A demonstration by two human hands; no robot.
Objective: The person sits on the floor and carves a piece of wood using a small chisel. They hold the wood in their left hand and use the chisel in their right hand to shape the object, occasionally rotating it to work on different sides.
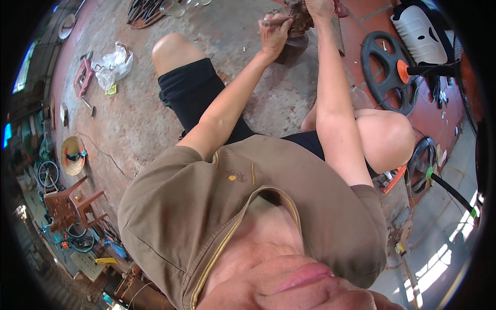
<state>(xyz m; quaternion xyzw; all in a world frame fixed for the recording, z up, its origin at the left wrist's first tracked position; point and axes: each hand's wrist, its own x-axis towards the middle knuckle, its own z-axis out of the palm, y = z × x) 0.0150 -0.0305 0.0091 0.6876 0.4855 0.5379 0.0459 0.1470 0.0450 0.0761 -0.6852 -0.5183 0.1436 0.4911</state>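
Note:
At the top of the head view, my left hand (274,37) is closed around a short brown rod-shaped thing (276,21), its thumb laid along it. Right beside it is a dark brown, rough piece that looks like carved wood (299,18), resting on a darker block (292,49) on the floor. My right hand (320,7) reaches to the far side of this piece. The upper edge of the picture cuts off its fingers, so what they hold is hidden.
A round tray of dark stick-like tools (147,13) lies at the far left, beside clear glass vessels (173,7). Leftward are a plastic bag (113,67), a pink basket (83,77) and a straw hat (72,155). Black spoked round stand bases (369,67) and a white plastic piece (419,36) are at right.

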